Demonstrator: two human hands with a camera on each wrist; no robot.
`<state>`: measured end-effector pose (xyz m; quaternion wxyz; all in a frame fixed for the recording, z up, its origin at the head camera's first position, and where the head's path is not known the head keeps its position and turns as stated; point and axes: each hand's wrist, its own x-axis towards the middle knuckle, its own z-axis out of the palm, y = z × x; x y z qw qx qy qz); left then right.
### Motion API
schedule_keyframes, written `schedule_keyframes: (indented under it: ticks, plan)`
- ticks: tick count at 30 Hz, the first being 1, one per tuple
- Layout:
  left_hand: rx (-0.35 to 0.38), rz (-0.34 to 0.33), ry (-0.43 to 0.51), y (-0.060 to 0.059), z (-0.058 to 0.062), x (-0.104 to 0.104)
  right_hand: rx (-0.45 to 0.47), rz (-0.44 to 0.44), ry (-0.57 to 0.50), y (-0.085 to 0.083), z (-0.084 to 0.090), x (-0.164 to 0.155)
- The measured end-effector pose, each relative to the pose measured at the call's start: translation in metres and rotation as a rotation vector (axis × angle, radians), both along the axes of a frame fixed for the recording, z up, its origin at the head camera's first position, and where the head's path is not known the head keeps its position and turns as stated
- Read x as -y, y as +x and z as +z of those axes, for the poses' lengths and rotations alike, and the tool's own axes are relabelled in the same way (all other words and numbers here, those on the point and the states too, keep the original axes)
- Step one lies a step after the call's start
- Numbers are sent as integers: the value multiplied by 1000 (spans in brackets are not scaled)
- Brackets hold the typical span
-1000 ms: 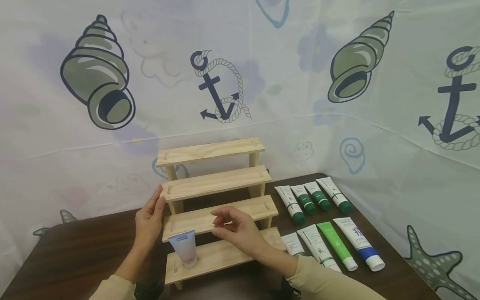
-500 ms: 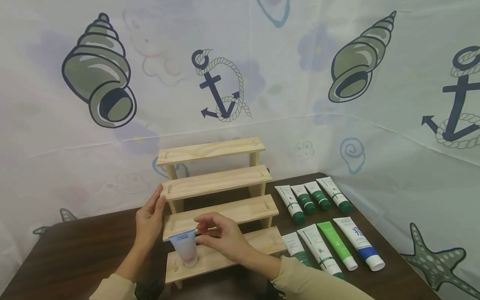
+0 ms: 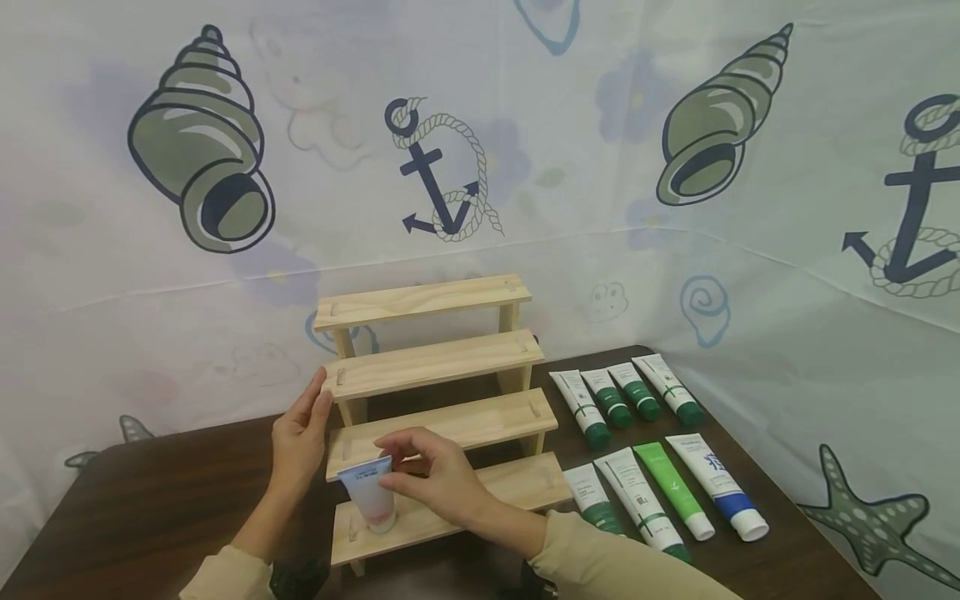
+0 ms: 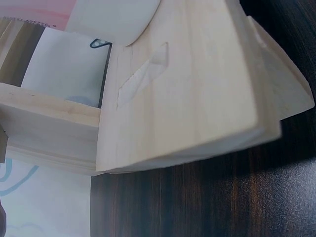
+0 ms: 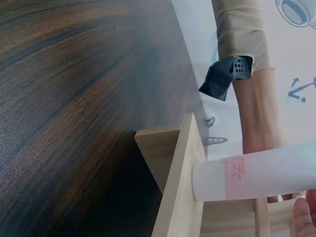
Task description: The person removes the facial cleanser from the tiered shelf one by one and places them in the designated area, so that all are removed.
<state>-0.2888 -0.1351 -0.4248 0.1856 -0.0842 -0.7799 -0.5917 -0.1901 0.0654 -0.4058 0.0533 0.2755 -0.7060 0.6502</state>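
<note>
A four-step wooden display rack point(image 3: 442, 362) stands on the dark table. My left hand point(image 3: 296, 437) holds the left end of its second board from the top. On the left part of the lowest board, a small translucent squeeze tube point(image 3: 372, 500) with a bluish top and pinkish base stands upright on its cap. My right hand point(image 3: 435, 475) pinches the upper right edge of this tube between thumb and index finger. The left wrist view shows the tube's white cap point(image 4: 113, 19) at the board's end. In the right wrist view the tube point(image 5: 247, 175) rests on the board.
Right of the rack, several green-capped white tubes point(image 3: 581, 408) lie in two rows, with a bright green tube point(image 3: 675, 492) and a blue-banded white tube point(image 3: 717, 483) in the front row. A printed cloth point(image 3: 562, 208) hangs behind the wood-grain table point(image 3: 157, 500).
My right hand has moved left along the lower boards to the standing tube, and its thumb now overlaps the tube's top. The left hand has stayed on the rack.
</note>
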Motion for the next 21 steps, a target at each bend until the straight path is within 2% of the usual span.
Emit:
schedule_keyframes:
  ticks: [7,16,21]
  plan:
    - [-22,4,13,-1,1,0,17,-17,12,-2,-1,4]
    - [16,-11,-17,2,2,2,44,-33,34,-2,1,8]
    - [7,-14,-5,2,2,3,61,-45,42,-2,1,10]
